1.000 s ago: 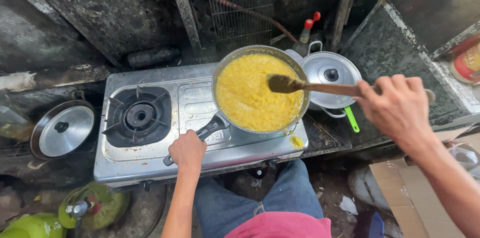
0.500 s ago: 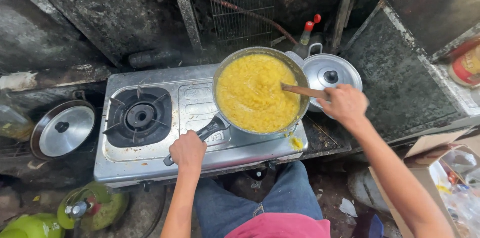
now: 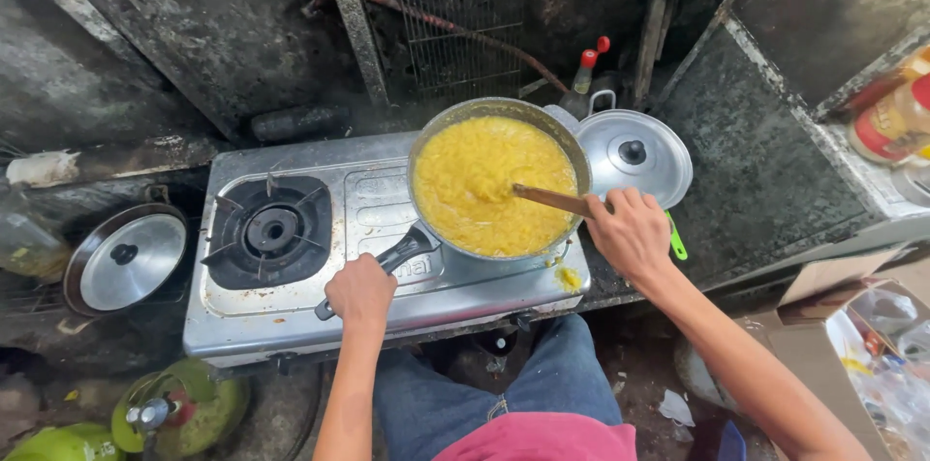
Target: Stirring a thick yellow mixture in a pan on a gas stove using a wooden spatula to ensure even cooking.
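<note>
A metal pan (image 3: 577, 153) full of thick yellow food (image 3: 484, 175) sits on the right burner of a steel two-burner gas stove (image 3: 383, 190). My left hand (image 3: 360, 291) grips the pan's black handle (image 3: 407, 250) at the stove's front. My right hand (image 3: 630, 230) holds a wooden spoon (image 3: 550, 199) by its shaft at the pan's right rim. The spoon's head is sunk in the yellow food. A blob of the food (image 3: 569, 278) lies on the stove's front right corner.
The left burner (image 3: 269, 228) is bare. A lidded metal pot (image 3: 634, 156) stands right of the pan, a green utensil handle (image 3: 675, 240) beside it. Another lid (image 3: 127, 258) lies left of the stove. Green gas cylinders (image 3: 174, 413) stand below left, a cardboard box (image 3: 845, 301) at right.
My right hand has moved left toward the pan, pushing the spoon's head down into the yellow food. My left hand stays on the pan handle.
</note>
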